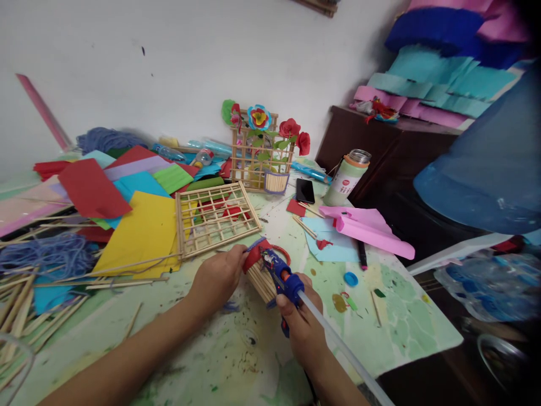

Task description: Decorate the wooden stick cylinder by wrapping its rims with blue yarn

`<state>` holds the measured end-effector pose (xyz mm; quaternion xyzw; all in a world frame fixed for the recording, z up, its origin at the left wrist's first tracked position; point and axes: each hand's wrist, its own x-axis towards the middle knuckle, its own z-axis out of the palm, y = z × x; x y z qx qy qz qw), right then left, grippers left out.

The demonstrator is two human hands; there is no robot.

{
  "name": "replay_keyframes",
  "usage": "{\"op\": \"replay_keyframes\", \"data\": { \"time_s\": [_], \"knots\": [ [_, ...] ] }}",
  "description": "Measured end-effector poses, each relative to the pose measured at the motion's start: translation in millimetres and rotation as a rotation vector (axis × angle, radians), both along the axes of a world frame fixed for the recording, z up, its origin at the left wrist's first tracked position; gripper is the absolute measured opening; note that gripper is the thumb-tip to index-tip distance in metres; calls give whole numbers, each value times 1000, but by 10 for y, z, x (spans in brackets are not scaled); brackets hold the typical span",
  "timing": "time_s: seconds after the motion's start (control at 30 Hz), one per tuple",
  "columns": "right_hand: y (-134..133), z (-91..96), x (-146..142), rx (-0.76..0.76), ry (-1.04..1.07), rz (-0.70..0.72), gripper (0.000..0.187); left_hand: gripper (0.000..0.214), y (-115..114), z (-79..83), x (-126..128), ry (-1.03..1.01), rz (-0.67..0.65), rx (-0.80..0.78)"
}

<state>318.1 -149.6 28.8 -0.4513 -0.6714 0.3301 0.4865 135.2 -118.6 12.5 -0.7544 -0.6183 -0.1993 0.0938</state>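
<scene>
My right hand [305, 321] grips a blue hot glue gun [289, 286], a long clear glue stick [338, 338] running out of its rear. The gun's nozzle end overlaps a small basket of wooden sticks [261, 282] with a red and purple band along its upper edge. At the left side of that basket, my left hand [222, 274] is closed on its rim, the fingertips partly hidden. Behind the hands lies a wooden stick lattice [220, 220]. Beyond it stands a finished-looking lattice [243, 152] with paper flowers [259, 117] and a small stick basket [276, 182].
Coloured paper sheets [135, 237], blue yarn [46, 254] and loose sticks [21, 304] cover the table's left. Toward the right are a phone [305, 190], a bottle [347, 177], pink paper [376, 231], a marker [362, 255] and a blue cap [350, 279].
</scene>
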Motion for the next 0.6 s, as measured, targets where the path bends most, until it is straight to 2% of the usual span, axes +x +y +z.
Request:
{"op": "replay_keyframes", "data": {
  "time_s": [0.23,0.43,0.6],
  "knots": [
    [13,16,4,50,-25,-9,37,25,8,-23,-11,2,-17,16],
    [-17,49,-14,-4,-58,-33,39,23,1,-21,-12,-4,-34,25],
    [-61,-26,12,-54,21,-37,38,24,1,-6,-1,1,-26,4]
  ]
}}
